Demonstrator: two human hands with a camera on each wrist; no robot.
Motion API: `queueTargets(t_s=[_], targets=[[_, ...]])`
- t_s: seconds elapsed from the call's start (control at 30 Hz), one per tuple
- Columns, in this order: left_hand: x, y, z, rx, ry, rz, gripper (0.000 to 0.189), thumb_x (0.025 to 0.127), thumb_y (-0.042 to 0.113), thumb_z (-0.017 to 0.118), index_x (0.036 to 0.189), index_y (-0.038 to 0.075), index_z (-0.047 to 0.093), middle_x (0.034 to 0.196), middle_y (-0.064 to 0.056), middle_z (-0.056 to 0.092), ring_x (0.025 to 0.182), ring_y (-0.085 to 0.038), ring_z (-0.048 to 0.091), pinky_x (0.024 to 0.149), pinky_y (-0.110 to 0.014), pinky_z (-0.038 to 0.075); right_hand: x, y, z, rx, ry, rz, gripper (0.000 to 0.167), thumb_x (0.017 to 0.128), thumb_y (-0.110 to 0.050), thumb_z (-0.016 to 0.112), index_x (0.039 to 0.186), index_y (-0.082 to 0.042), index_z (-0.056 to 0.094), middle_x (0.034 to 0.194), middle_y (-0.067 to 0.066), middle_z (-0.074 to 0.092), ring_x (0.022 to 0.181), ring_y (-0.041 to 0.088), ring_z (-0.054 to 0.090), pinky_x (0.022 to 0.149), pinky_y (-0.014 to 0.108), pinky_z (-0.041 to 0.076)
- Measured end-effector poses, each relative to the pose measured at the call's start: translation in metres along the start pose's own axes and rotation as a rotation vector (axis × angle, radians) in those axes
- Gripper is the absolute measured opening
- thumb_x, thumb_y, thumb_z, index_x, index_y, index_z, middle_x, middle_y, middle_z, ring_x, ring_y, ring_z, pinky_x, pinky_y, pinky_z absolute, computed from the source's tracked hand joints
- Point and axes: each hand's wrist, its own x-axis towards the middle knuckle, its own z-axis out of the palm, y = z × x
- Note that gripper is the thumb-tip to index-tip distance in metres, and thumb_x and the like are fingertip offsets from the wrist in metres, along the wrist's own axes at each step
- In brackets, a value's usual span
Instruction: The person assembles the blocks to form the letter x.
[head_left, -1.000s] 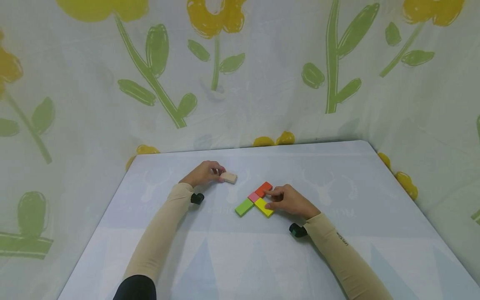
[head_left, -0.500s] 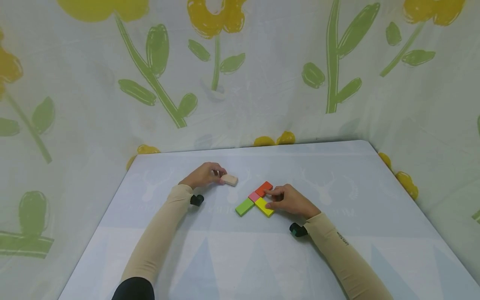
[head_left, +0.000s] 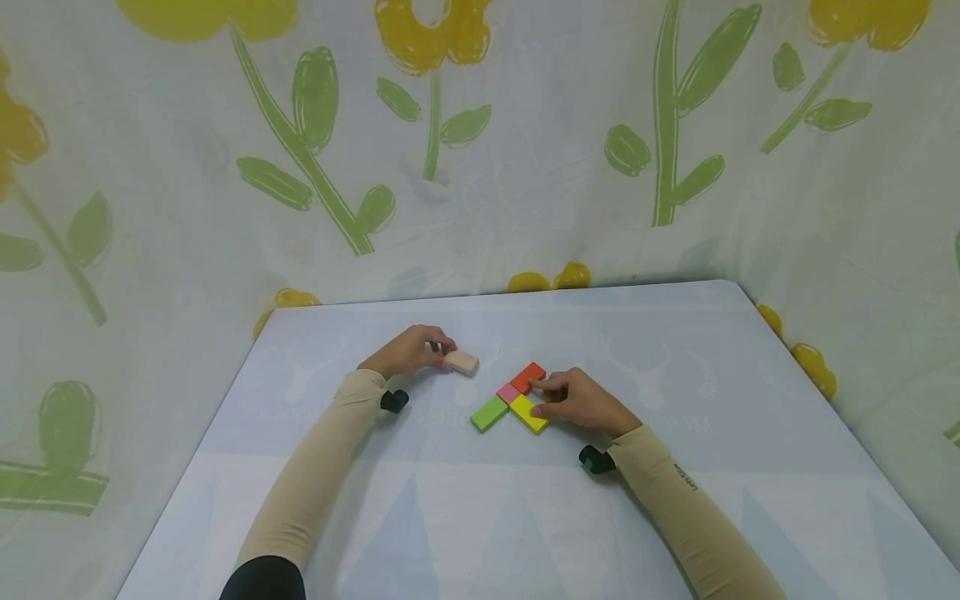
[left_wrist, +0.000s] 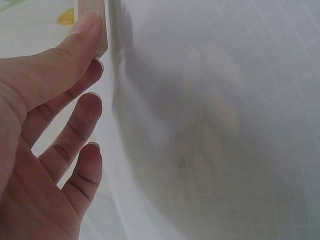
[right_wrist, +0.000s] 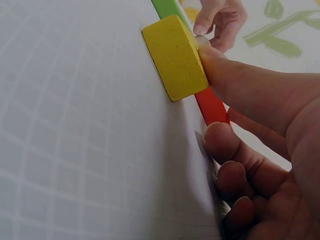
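In the head view my left hand [head_left: 411, 350] pinches a plain wooden block [head_left: 461, 362] at its left end. The left wrist view shows the thumb on that block [left_wrist: 100, 40], with the other fingers bent loosely below. To the right, a red block [head_left: 528, 377], a small pink block [head_left: 507, 393], a green block [head_left: 490, 414] and a yellow block [head_left: 527, 414] lie touching on the table. My right hand [head_left: 581, 402] rests its thumb on the yellow block and a finger at the red one. In the right wrist view the yellow block [right_wrist: 175, 57] partly hides the green one.
The white table [head_left: 465, 517] has a pale printed pattern. Behind it and at both sides hangs a cloth [head_left: 525, 183] with yellow flowers and green leaves. A dark wrist camera [head_left: 394, 400] sits under the left wrist, another [head_left: 596, 460] under the right.
The wooden block has shifted slightly right and toward the near side, with my left hand following it. My right hand and the coloured blocks stay where they were.
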Motion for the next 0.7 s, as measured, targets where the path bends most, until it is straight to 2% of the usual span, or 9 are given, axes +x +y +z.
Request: queueTargets(t_s=[0.13, 0.7], targets=[[0.0001, 0.0015, 0.0007, 0.001, -0.011, 0.016, 0.030, 0.088, 0.013, 0.082, 0.117, 0.005, 0.076, 0.111, -0.010, 0.074, 0.106, -0.027, 0.063, 0.100, -0.047, 0.049, -0.0008, -0.0005, 0.0000, -0.003, 0.002, -0.008, 0.054, 0.088, -0.022, 0.084, 0.136, -0.005, 0.066, 0.077, 0.000, 0.050, 0.073, 0.016, 0.045, 0.060, 0.022, 0.032], [0.0007, 0.0020, 0.0041, -0.001, -0.033, 0.013, 0.030, 0.089, 0.014, 0.081, 0.118, 0.008, 0.076, 0.111, -0.005, 0.073, 0.104, -0.021, 0.061, 0.099, -0.043, 0.049, -0.0004, -0.0010, 0.0005, -0.025, 0.004, 0.011, 0.053, 0.087, -0.024, 0.085, 0.135, -0.009, 0.068, 0.076, -0.002, 0.051, 0.073, 0.015, 0.046, 0.060, 0.021, 0.033]])
